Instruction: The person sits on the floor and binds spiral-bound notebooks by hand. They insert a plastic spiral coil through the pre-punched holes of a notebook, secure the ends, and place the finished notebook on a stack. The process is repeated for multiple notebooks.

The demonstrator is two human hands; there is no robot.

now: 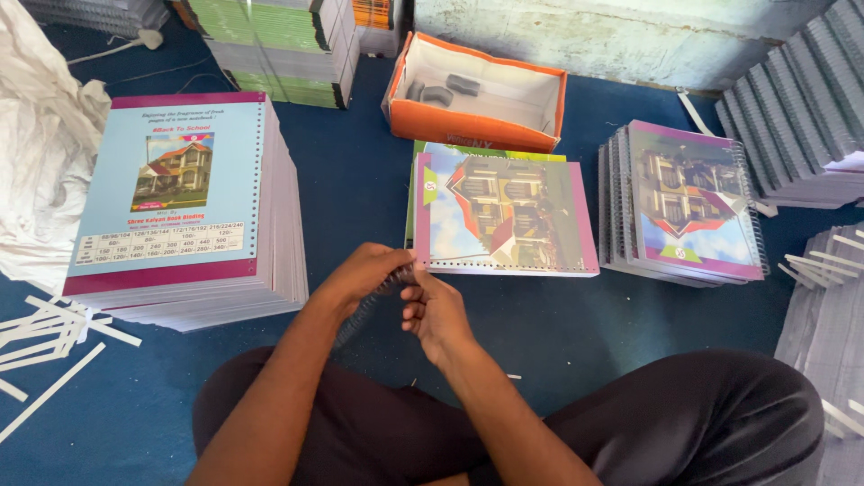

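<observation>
Left hand point(364, 273) and right hand point(432, 310) close together over the blue floor point(360, 189), above crossed legs in dark trousers point(702, 418). Both hands curled shut on a dark spiral binding coil point(373, 301), left fingers pinching its upper end, right fingers just beside them; lower run of the coil trailing down under the left wrist, its end hidden. Just beyond the hands, near the fingertips: an unbound notebook point(504, 216) lying flat on the floor, house picture on the cover, punched edge toward the hands, a second cover with a green edge showing beneath it. To its right, apart by a strip of floor: a stack of spiral-bound notebooks point(684, 202) with the same house cover. At the far right edge: grey rows of bound page blocks point(801, 108), and lower down a pale stack point(828, 315) strewn with white paper strips. Behind the unbound notebook: an open orange cardboard box point(477, 90) holding a few dark grey pieces, kind not discernible. To the left of the hands: a tall stack of punched book blocks point(193, 211), topped by a light blue back cover with a maroon band. Behind that: a further stack with green edges point(279, 45). Far left: crumpled white sacking point(36, 153); loose white paper strips point(54, 342) scattered on the floor below it.
</observation>
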